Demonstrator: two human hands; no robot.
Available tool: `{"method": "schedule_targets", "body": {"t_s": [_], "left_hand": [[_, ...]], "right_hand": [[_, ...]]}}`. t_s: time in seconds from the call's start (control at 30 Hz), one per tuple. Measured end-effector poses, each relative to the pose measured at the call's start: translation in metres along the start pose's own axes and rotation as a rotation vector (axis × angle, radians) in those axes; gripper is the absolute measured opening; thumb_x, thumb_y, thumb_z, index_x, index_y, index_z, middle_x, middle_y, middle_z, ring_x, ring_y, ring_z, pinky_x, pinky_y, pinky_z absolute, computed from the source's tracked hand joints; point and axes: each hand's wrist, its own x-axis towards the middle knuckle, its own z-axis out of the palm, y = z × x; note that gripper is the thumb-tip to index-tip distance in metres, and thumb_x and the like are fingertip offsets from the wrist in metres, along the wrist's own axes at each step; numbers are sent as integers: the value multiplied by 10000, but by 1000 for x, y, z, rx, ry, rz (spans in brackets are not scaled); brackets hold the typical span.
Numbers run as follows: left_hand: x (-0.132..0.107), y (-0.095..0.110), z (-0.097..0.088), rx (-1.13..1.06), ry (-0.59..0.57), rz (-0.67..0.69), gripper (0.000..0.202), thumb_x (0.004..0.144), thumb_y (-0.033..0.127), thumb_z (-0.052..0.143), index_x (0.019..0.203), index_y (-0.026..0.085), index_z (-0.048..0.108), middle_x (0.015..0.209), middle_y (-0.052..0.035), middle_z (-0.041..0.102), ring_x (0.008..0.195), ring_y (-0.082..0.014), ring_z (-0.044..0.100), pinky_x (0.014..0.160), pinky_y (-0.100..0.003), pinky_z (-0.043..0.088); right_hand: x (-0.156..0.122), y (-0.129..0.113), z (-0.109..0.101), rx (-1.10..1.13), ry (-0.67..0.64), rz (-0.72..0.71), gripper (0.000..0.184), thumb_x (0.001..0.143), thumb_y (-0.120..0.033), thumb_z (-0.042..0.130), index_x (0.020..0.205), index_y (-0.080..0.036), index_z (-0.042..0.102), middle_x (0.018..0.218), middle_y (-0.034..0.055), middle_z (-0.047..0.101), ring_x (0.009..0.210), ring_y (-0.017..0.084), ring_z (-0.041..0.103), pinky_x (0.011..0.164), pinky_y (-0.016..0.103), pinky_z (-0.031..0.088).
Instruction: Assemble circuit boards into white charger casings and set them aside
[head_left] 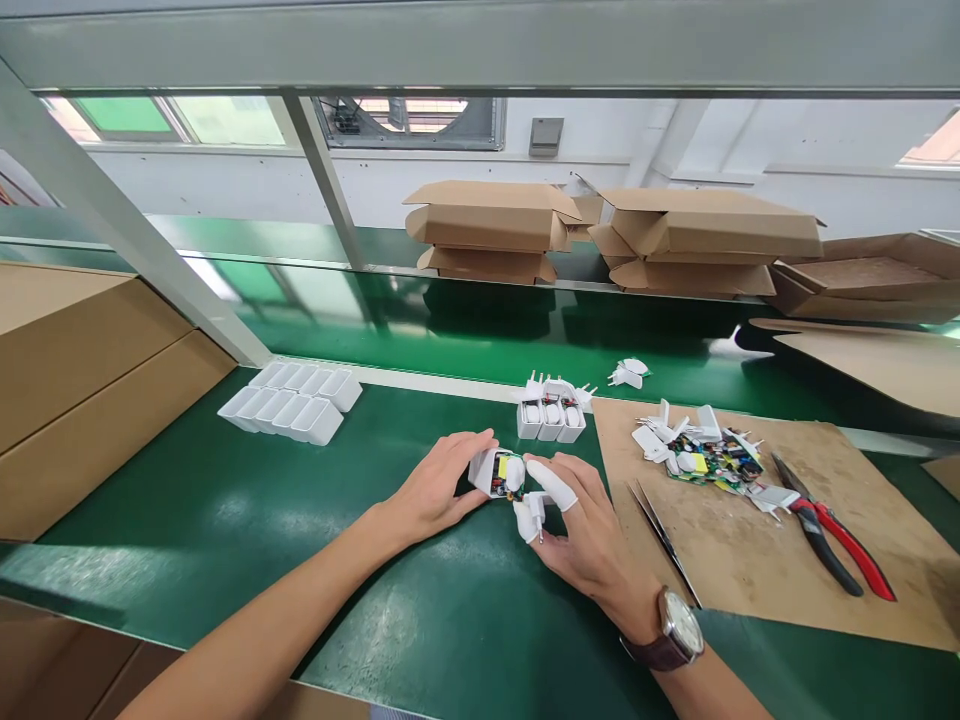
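My left hand (439, 488) grips a white charger housing (487, 470) resting on the green bench, its open side showing a circuit board with a yellow part. My right hand (581, 530), a white finger cot on the index finger and a watch on the wrist, pinches a white plug cap (531, 514) right beside the housing opening. Both hands meet at the bench's middle.
Empty white housings (289, 402) lie in rows at left. Three filled housings (551, 412) stand behind my hands. A brown mat (750, 560) at right carries loose boards and caps (701, 455), tweezers (664, 540) and red-handled pliers (832, 530). Cardboard boxes (487, 230) are stacked behind.
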Motion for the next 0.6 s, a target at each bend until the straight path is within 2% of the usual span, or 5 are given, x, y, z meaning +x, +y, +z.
{"method": "schedule_targets", "body": {"t_s": [0.3, 0.47, 0.6], "left_hand": [[0, 2, 1, -6, 2, 4, 798, 935, 232, 680, 1590, 280, 226, 1360, -136, 649, 1298, -311, 583, 1047, -508, 524], [-1, 3, 5, -75, -10, -23, 833, 908, 250, 724, 1586, 307, 243, 1371, -124, 639, 1247, -287, 594, 1038, -501, 546], [-1, 6, 8, -239, -95, -18, 896, 893, 234, 722, 1605, 305, 182, 1404, -129, 616, 1225, -264, 631, 1049, -491, 555]], "right_hand": [[1, -2, 1, 4, -3, 13, 732, 861, -80, 580, 1542, -201, 339, 1242, 127, 694, 1128, 314, 626, 945, 526, 586], [1, -3, 5, 17, 7, -6, 697, 863, -77, 575, 1521, -189, 372, 1203, 135, 691, 1117, 312, 624, 936, 524, 574], [3, -3, 1, 54, 7, 36, 613, 898, -214, 660, 1467, -200, 432, 1150, 132, 685, 1090, 315, 630, 938, 533, 559]]}}
